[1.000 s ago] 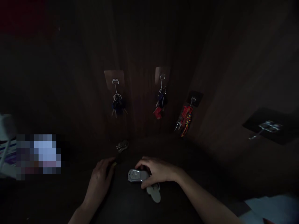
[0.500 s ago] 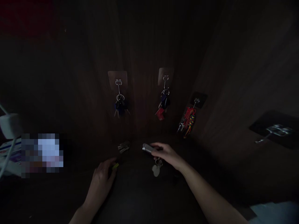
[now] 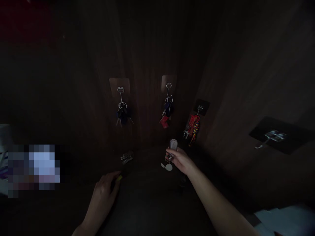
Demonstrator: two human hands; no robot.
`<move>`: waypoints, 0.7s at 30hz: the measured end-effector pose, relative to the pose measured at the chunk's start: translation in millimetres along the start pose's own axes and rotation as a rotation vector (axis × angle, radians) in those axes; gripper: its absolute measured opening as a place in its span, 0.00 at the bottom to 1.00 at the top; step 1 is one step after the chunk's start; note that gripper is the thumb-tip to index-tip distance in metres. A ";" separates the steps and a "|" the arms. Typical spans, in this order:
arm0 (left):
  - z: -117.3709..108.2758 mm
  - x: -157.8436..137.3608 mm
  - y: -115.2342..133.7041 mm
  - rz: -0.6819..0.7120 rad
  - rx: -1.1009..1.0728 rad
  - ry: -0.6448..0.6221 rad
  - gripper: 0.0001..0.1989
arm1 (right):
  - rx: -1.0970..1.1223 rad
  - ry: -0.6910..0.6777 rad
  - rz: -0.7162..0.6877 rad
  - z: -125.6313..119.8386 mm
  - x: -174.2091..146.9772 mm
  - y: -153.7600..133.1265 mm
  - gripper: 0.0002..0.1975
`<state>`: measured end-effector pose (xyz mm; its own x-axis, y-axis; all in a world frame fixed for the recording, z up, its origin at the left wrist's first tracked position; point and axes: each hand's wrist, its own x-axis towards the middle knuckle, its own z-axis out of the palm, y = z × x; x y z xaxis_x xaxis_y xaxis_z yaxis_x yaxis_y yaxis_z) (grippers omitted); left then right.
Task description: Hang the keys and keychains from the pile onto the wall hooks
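My right hand (image 3: 181,159) grips a silver-grey key fob (image 3: 173,144), which points upward out of the fist. A pale flat charm (image 3: 168,167) dangles from it below my fingers. Low on the left, my left hand (image 3: 105,187) rests on the dark surface, thumb and fingers closed round a small yellow-green thing (image 3: 119,178) whose kind I cannot make out. Just beyond that hand lies a loose bunch of keys (image 3: 127,158). The far wall holds two hung key bunches, one with dark blue heads (image 3: 123,114) and one with a red tag (image 3: 164,122).
At the corner, keys with a red and multicoloured cord (image 3: 192,128) hang from a hook. A bare metal hook (image 3: 274,135) sticks out of the right wall. A pixelated patch (image 3: 36,167) covers something at left; pale blue material (image 3: 283,219) shows at lower right.
My right hand has turned the key fob from lying sideways to upright and shifted it slightly right. The charm swings below. My left hand stays nearly in place; the view has moved a little.
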<state>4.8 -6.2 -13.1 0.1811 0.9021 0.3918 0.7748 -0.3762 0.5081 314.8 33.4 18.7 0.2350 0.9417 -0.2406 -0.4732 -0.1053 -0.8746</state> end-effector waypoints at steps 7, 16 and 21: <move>-2.0 0.5 2.7 -0.002 -0.006 -0.003 0.15 | -0.380 -0.024 -0.189 -12.6 4.2 -7.4 0.15; -1.4 0.6 -0.7 0.002 -0.012 -0.027 0.15 | -0.739 -0.045 -0.296 -35.3 -3.6 -33.6 0.11; -2.5 1.4 2.7 0.010 -0.010 -0.004 0.15 | -0.997 -0.036 -0.417 -50.0 3.3 -38.1 0.04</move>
<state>5.6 -6.5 -9.3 0.1909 0.8993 0.3935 0.7671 -0.3868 0.5118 376.0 24.5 30.2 0.1847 0.9707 0.1540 0.5463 0.0289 -0.8371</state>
